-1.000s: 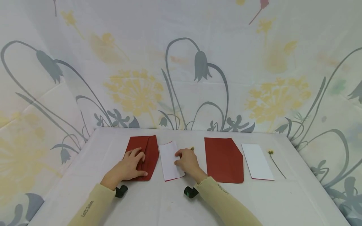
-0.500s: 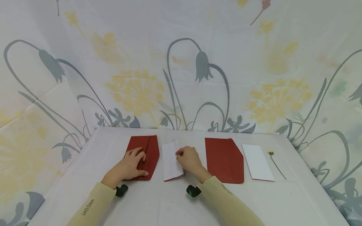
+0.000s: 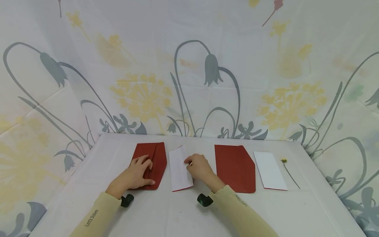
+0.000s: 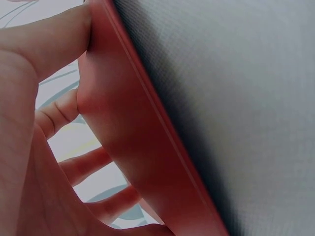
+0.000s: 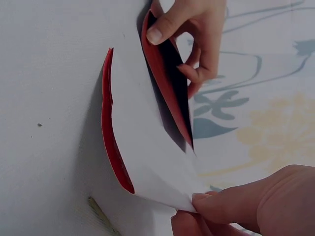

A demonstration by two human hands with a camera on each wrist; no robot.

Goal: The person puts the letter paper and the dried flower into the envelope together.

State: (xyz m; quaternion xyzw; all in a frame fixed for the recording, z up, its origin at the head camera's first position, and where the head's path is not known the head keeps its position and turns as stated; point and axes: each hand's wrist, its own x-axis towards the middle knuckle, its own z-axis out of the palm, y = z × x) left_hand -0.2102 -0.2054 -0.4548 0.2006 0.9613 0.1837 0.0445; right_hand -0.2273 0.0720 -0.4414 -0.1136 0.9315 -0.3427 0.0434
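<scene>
My left hand [image 3: 137, 173] rests with spread fingers on the red envelope [image 3: 160, 161] at the left; in the left wrist view its thumb touches the envelope [image 4: 128, 113] near one edge. My right hand [image 3: 200, 168] pinches the right edge of a folded white card [image 3: 179, 169] with a red underside. In the right wrist view, thumb and fingers hold one corner of the card [image 5: 142, 132], and its red layer [image 5: 110, 142] stands slightly apart from the white one. A greenish stem [image 5: 101, 212] lies beside the card, partly cut off by the frame.
To the right lie a second red envelope [image 3: 234, 168], another white card [image 3: 270, 170] with a red edge and a dried yellow flower [image 3: 284, 160] on a long stem. A flower-printed cloth [image 3: 189, 98] hangs behind the white table [image 3: 165, 217].
My right hand has shifted slightly to the right, and the folded card has moved a little that way with it. The left hand and its envelope stay in place.
</scene>
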